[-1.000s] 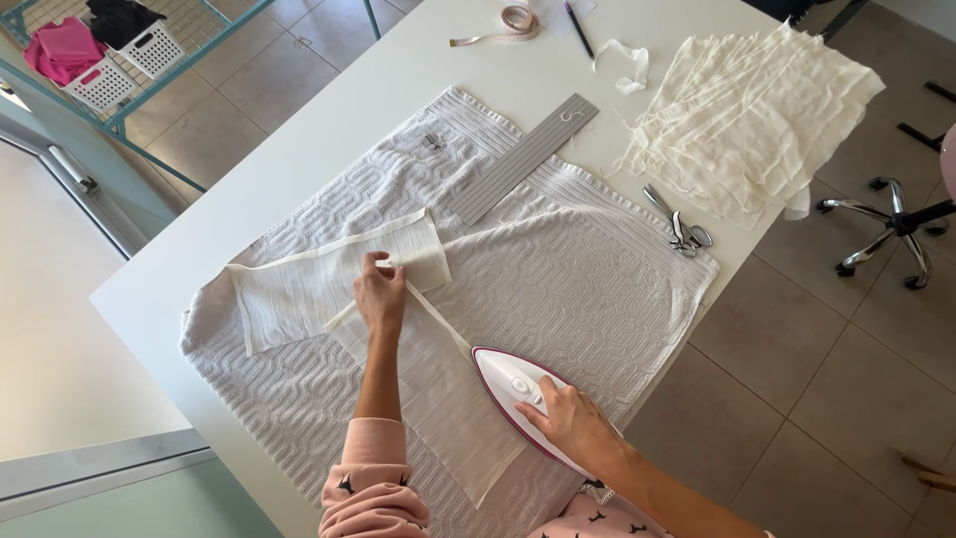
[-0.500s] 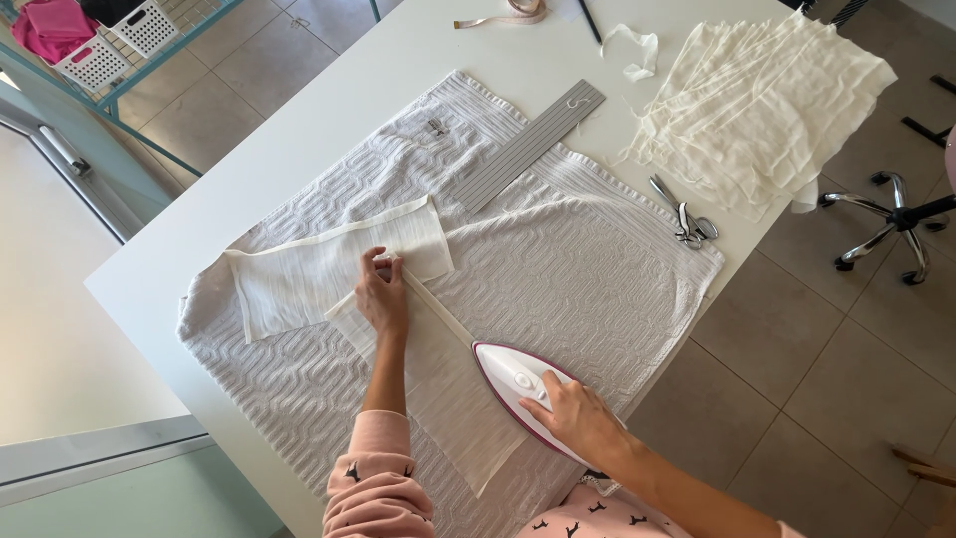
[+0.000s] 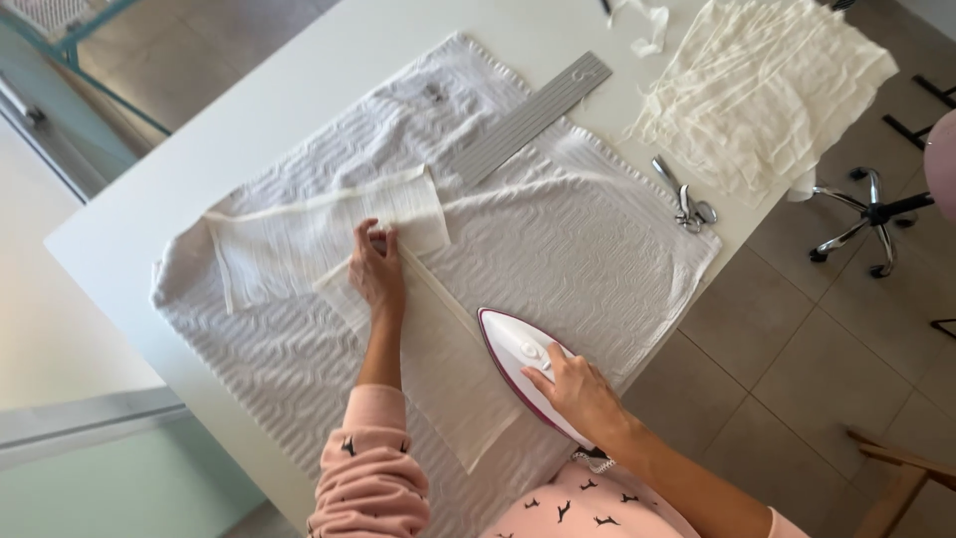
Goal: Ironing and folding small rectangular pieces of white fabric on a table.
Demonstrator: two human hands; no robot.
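While both hands are working on the towel-covered table, status below.

cloth strip: cream cloth strip (image 3: 438, 359) is lying flat on the grey textured towel (image 3: 588, 259), long axis running diagonally from upper left near the left hand down to lower right at the near table edge; a second cream piece (image 3: 319, 234) is crossing it at the far end, stretching off to the left.

iron: white iron with magenta rim (image 3: 518, 359) is sitting soleplate-down just beside the strip's right edge, nose pointing up-left, heel toward the person; its long axis is running roughly parallel to the strip.

right hand: right hand (image 3: 578, 389) is wrapping around the iron's handle from the rear, fingers curled closed on it, index finger lying forward along the top, forearm coming in from lower right.

left hand: left hand (image 3: 376, 269) is reaching out palm down, arm nearly straight in a pink sleeve (image 3: 368, 478), fingertips pressed together and pinning the strip's far end where the two pieces are overlapping.

surroundings: grey ruler (image 3: 528, 120) is lying diagonally on the towel's far side; scissors (image 3: 685, 199) are resting at the towel's right edge; a stack of cream fabric (image 3: 767, 90) is sitting on the white table (image 3: 249, 110) at far right; a chair base (image 3: 866, 219) is standing on the tiled floor.
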